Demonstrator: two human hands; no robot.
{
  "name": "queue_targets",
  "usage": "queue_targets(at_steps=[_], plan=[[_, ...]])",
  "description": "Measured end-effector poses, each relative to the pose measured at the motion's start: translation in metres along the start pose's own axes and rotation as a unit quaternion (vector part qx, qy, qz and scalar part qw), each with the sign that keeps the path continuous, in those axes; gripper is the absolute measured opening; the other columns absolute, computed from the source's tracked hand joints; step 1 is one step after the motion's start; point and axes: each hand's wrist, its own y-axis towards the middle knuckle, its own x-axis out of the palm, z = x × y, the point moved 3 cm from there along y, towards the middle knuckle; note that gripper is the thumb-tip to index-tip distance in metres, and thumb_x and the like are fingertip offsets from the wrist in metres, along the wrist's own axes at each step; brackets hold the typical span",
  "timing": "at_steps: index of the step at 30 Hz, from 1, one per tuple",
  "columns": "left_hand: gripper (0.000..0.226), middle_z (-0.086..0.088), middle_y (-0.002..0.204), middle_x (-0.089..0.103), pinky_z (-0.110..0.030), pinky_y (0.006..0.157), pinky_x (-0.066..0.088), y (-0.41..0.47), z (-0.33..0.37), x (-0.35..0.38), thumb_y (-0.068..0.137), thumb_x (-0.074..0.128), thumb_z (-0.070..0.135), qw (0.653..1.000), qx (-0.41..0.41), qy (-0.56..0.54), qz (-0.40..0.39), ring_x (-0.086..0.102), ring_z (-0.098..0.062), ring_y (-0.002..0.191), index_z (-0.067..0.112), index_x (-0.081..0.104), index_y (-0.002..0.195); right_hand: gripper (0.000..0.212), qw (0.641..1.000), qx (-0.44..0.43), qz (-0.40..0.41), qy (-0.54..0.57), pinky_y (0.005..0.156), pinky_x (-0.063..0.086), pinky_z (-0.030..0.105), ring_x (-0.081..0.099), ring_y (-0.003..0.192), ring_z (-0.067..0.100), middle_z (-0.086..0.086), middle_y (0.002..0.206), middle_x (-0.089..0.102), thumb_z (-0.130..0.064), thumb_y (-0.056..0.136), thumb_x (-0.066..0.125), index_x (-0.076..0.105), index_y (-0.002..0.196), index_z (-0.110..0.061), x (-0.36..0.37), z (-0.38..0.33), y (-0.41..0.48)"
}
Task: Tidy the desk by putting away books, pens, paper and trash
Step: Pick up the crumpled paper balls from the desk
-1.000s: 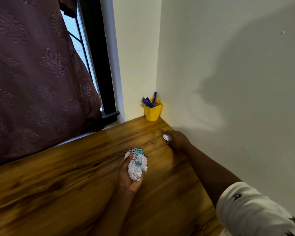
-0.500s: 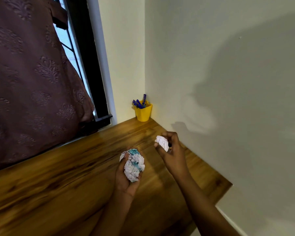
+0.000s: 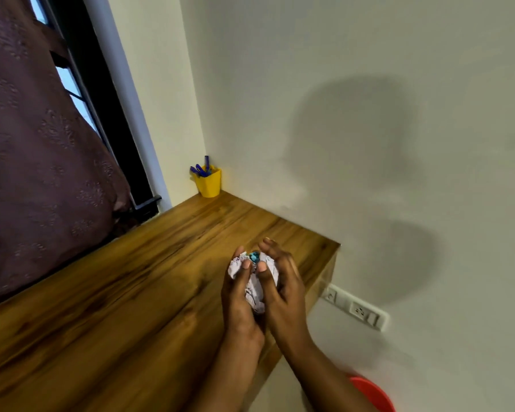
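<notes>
A ball of crumpled white paper with blue-green print [image 3: 254, 285] sits between both my hands above the right end of the wooden desk [image 3: 116, 292]. My left hand [image 3: 240, 295] grips it from the left with the thumb curled over its top. My right hand [image 3: 283, 289] cups it from the right, thumb pressed into the paper and fingers wrapped round the far side. The small white scrap held earlier is not separately visible. A yellow cup [image 3: 210, 182] holding several blue pens [image 3: 201, 169] stands in the far corner of the desk against the wall.
A red round container [image 3: 375, 392] shows partly at floor level, below the desk's right end and behind my right forearm. A white socket strip [image 3: 356, 310] is on the wall beside the desk. A dark purple curtain [image 3: 36, 162] hangs at the left over a window.
My right hand picked up a small white scrap near the wall, carried it over and closed against the paper ball in my left hand. The view swung right and down, showing the red container.
</notes>
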Motion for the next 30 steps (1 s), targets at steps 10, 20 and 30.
queue_targets(at_steps=[10,20,30], plan=[[0.065,-0.012,0.134,0.056,-0.038,0.094,0.049,-0.125,-0.043,0.007,0.074,0.071,0.047,0.992,-0.097,0.071,-0.026,0.059,-0.023,0.117,0.023,0.053,0.132,0.025,0.989,0.077,0.127,0.026,0.091,0.052,0.04,0.062,0.106,0.015,-0.003,0.112,0.064,-0.034,0.09,0.053,0.06,0.114,-0.031,-0.064,-0.044,-0.116],[0.036,-0.011,0.112,0.069,-0.033,0.074,0.056,-0.169,-0.125,0.05,0.098,0.035,0.037,0.977,-0.206,0.058,-0.017,0.068,-0.025,0.098,0.022,0.067,0.109,0.026,0.947,0.163,0.275,0.025,0.09,0.052,0.051,0.064,0.104,0.02,-0.001,0.109,0.067,-0.035,0.087,0.055,0.06,0.112,-0.028,-0.157,-0.022,-0.16],[0.038,-0.016,0.12,0.065,-0.047,0.096,0.048,-0.145,-0.266,0.036,0.088,0.057,0.034,0.938,-0.303,0.156,0.055,0.063,-0.034,0.108,0.013,0.063,0.12,0.034,0.889,0.271,0.358,0.085,0.084,0.054,0.028,0.065,0.103,0.018,0.002,0.11,0.067,-0.033,0.088,0.052,0.06,0.116,-0.017,-0.251,0.077,-0.177]])
